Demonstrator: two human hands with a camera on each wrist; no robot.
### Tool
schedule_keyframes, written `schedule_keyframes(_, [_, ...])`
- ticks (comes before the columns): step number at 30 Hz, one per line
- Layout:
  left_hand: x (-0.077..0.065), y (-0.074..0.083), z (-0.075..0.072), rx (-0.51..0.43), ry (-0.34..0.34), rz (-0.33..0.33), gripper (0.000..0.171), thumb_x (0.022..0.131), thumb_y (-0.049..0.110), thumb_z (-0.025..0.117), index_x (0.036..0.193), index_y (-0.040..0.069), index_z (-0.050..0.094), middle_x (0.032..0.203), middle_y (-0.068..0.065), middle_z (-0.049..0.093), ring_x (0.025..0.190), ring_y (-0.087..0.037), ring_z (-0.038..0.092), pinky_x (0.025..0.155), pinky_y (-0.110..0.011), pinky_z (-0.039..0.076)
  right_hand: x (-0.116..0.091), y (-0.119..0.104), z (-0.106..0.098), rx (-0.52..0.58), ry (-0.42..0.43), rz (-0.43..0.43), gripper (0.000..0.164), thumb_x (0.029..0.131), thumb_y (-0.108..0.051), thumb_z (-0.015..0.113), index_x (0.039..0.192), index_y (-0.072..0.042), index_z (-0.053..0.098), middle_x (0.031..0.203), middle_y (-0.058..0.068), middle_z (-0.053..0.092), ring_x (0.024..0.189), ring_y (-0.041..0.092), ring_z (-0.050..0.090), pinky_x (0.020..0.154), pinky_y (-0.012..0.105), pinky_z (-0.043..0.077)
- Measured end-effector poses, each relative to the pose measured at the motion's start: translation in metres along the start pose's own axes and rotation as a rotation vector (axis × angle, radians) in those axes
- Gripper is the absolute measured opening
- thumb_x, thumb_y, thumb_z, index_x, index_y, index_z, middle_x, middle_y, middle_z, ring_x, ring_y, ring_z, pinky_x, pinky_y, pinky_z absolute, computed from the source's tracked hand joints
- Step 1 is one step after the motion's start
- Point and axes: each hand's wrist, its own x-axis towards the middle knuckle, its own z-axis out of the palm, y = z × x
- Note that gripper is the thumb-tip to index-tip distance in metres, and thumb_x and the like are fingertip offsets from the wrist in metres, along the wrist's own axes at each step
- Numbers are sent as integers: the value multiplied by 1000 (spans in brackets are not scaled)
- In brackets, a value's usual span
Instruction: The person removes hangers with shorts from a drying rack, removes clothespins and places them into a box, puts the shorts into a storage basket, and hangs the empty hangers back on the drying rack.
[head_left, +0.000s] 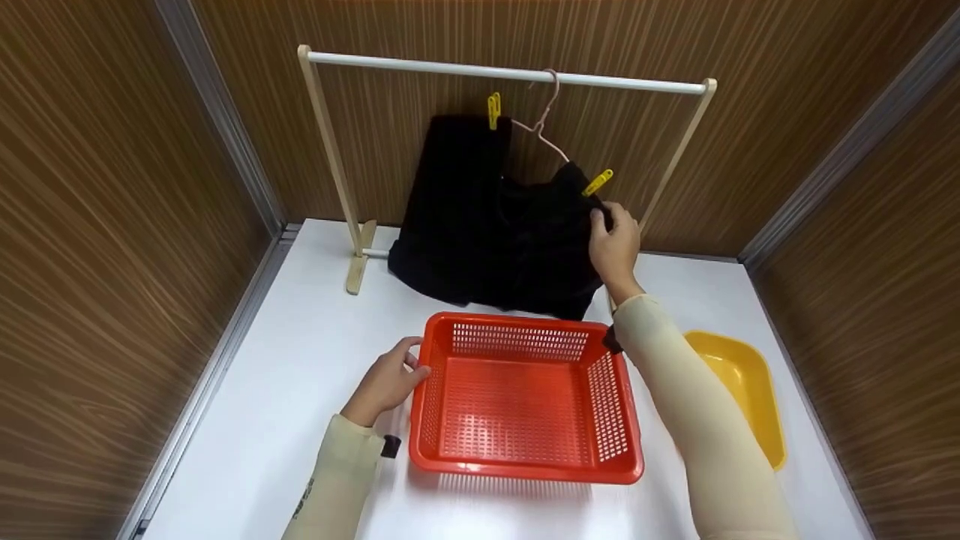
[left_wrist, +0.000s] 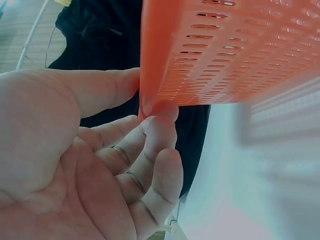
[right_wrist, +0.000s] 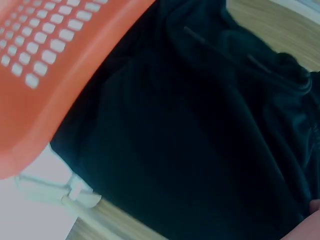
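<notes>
Under the rail (head_left: 450, 68), pegs (head_left: 493, 111) secure cloth (head_left: 461, 210); right hand (head_left: 618, 241) pinches it, left hand (head_left: 386, 381) the basket (head_left: 525, 472), presumably steadying both.

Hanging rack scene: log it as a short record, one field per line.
Left grip: holds the left rim of the red basket
Right grip: pinches the right edge of the black garment, below the right clip
Left clip: yellow like the right one, at the garment's top
Hanger: pink, hooked over the white bar
Basket place: on the white table, in front of the garment
Yellow tray: right of the basket, partly hidden by the right sleeve
</notes>
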Motion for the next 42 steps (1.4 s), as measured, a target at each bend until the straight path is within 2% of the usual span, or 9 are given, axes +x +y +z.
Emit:
schedule_keyframes(5, [-3,-2,0,-26,-47,53,76,96,23,74,162,20,35,102,-8,63,70,-18,66,68,-35,58,-4,-4,0,14,64,10,25,105,-19,60,119,-3,72,120,16,71,114,33,63,106,45,39])
schedule_keyframes(10, [-1,-3,2,-37,-48,79,74,96,23,74,161,19,38,102,-7,63,73,-17,65,68,-35,58,-3,-5,-1,19,85,29,24,104,-20,61,118,-3,72,119,16,71,113,33,62,105,44,39])
schedule_keyframes(20, [1,-3,4,-47,-32,79,73,96,20,74,160,20,39,102,-8,63,74,-19,64,66,-34,58,0,-5,-5,31,101,54,24,104,-20,62,117,-2,72,118,14,71,114,32,60,103,43,42])
schedule_keyframes(26, [2,-6,4,-24,-15,93,71,96,23,73,159,24,41,99,-5,63,73,-18,62,65,-33,57,1,-11,-4,32,122,37,24,103,-18,63,115,1,72,117,17,71,116,33,62,114,42,34])
schedule_keyframes(35, [1,-7,3,-2,1,75,66,97,27,71,157,24,45,95,-4,62,75,-18,61,68,-34,55,0,-16,-5,53,128,37,25,104,-19,62,116,0,72,118,15,71,115,31,63,115,38,33])
schedule_keyframes(42, [1,-4,4,-3,11,62,66,99,24,70,158,24,43,94,-4,62,73,-18,61,69,-35,54,3,-17,-8,75,145,40,24,103,-20,63,114,-1,73,117,14,72,112,32,62,102,42,42])
